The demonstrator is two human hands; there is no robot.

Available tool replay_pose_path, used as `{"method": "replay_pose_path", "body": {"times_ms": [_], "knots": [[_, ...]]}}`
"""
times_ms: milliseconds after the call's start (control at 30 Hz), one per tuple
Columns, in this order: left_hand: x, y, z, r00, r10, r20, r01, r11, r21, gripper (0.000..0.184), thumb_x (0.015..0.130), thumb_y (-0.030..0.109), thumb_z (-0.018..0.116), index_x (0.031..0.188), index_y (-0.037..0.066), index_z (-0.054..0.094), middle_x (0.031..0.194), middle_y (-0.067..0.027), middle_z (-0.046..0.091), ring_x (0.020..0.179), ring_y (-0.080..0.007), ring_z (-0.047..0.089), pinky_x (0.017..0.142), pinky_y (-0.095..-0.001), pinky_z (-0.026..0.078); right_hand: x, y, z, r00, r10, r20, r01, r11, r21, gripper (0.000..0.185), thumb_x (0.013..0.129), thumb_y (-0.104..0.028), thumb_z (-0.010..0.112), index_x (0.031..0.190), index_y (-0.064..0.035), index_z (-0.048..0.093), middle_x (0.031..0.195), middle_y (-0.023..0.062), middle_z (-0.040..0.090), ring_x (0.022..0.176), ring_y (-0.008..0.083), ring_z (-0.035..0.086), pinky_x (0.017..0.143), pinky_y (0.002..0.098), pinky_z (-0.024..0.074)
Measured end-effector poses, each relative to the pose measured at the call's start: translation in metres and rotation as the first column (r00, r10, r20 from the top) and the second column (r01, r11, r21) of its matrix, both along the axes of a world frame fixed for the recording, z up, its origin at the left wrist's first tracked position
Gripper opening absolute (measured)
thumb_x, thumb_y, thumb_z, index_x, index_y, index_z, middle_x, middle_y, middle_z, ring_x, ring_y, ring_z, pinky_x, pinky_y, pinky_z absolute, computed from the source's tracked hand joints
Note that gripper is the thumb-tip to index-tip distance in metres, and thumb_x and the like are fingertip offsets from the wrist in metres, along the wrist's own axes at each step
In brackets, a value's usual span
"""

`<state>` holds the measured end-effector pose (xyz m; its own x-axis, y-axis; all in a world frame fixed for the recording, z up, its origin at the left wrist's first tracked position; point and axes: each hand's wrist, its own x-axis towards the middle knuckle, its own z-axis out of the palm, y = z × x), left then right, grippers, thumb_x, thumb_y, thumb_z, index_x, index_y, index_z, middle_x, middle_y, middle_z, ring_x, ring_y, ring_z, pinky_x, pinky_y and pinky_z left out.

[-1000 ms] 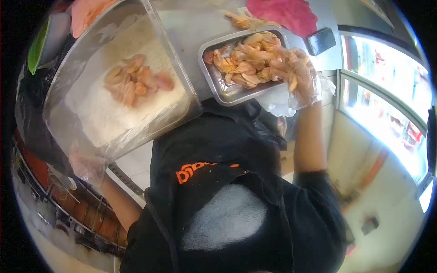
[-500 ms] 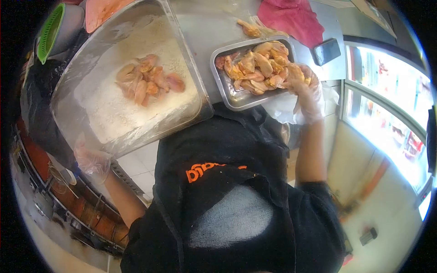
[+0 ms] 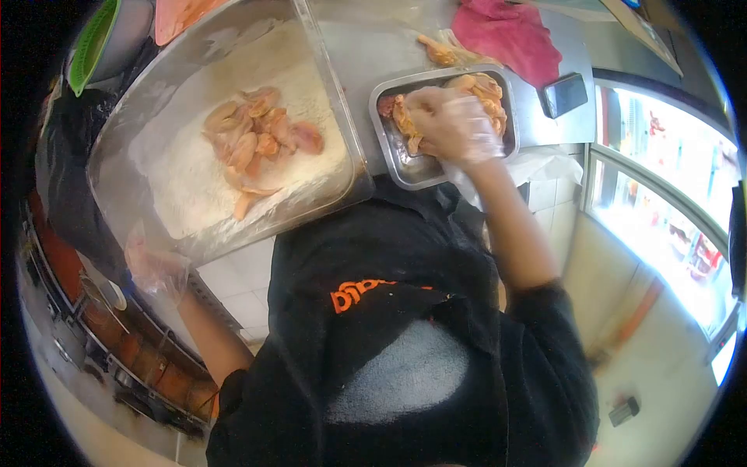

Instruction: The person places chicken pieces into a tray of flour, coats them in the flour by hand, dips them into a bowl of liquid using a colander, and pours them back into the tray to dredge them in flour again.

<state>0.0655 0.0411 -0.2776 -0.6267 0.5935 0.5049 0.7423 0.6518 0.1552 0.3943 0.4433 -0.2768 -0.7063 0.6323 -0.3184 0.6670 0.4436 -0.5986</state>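
Observation:
My left hand point(image 3: 158, 268), in a clear plastic glove, grips the near left corner of a large metal tub point(image 3: 354, 167). White flour point(image 3: 175, 175) covers the tub's bottom, and a heap of raw chicken pieces point(image 3: 264, 140) lies on it, with a few pieces trailing toward the near wall. My right hand point(image 3: 455, 124), gloved as well, is over a smaller metal tray point(image 3: 412, 180), among yellowish chicken pieces point(image 3: 488, 89). Its fingers point down and are hidden by the back of the hand, so whether they hold a piece cannot be seen.
Behind the small tray, a chicken piece point(image 3: 440, 53) lies on a plastic bag. A pink cloth point(image 3: 510, 39) and a phone point(image 3: 566, 95) rest at the back right. On the right stands a lit glass-door fridge point(image 3: 661, 179). A green basket point(image 3: 92, 47) is at far left.
My right hand has moved left from the small tray's right edge to over its middle. More chicken pieces now lie in the flour near the tub's near wall. My left hand stays put.

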Motion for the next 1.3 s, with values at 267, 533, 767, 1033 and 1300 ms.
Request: {"method": "replay_pose_path", "body": {"times_ms": [267,533,767,1033,1300], "knots": [[-0.016,-0.022,-0.02,0.843,0.193,0.501,-0.344,0.911,0.228,0.071,0.096,0.06,0.033,0.113,-0.003,0.063,0.108,-0.0162,0.066,0.102,-0.0275,0.062,0.089,-0.0387,0.05,-0.014,-0.014,-0.03,0.964,-0.03,0.265,0.011,0.997,0.074,0.034,0.079,-0.029,0.062,0.103,-0.0051,0.061,0.092,0.0179,0.068,0.09,0.0359,0.065,0.082,0.0436,0.0499],[-0.005,-0.017,-0.025,0.914,0.398,-0.077,-0.404,0.911,-0.081,0.077,0.097,0.06,0.018,0.108,0.002,0.068,0.106,-0.0159,0.068,0.1,-0.0295,0.064,0.089,-0.0389,0.049,0.051,0.012,-0.02,0.671,-0.711,-0.211,-0.1,0.195,-0.976,0.052,0.089,-0.012,0.062,0.134,0.0026,0.041,0.114,0.0167,0.06,0.102,0.0284,0.061,0.088,0.0414,0.0523],[0.023,0.026,0.013,0.927,0.303,0.223,-0.335,0.934,0.126,0.059,0.101,0.045,0.027,0.107,0.003,0.068,0.106,-0.0146,0.068,0.1,-0.0277,0.064,0.09,-0.0359,0.049,0.059,0.009,-0.019,0.582,-0.769,-0.265,-0.172,0.202,-0.964,0.037,0.087,-0.009,0.061,0.122,0.0001,0.051,0.106,0.0115,0.062,0.096,0.0249,0.063,0.083,0.038,0.0541],[-0.007,-0.022,-0.021,0.974,0.182,0.138,-0.186,0.983,0.012,0.044,0.098,0.036,0.046,0.114,-0.002,0.061,0.11,-0.0142,0.065,0.102,-0.0254,0.061,0.093,-0.034,0.047,-0.011,-0.006,-0.035,0.917,0.368,0.153,-0.399,0.855,0.333,0.013,0.086,-0.014,0.052,0.095,-0.0118,0.061,0.1,0.0111,0.066,0.086,0.0291,0.067,0.072,0.0412,0.0534],[-0.019,-0.046,-0.04,0.988,0.125,0.086,-0.139,0.974,0.18,0.048,0.096,0.041,0.048,0.113,-0.003,0.06,0.11,-0.0159,0.064,0.104,-0.0267,0.061,0.093,-0.0346,0.047,-0.023,-0.006,-0.016,0.921,0.223,0.32,-0.303,0.925,0.23,0.02,0.083,-0.022,0.057,0.093,-0.0089,0.067,0.096,0.0147,0.069,0.089,0.0302,0.068,0.078,0.0429,0.0533]]}}
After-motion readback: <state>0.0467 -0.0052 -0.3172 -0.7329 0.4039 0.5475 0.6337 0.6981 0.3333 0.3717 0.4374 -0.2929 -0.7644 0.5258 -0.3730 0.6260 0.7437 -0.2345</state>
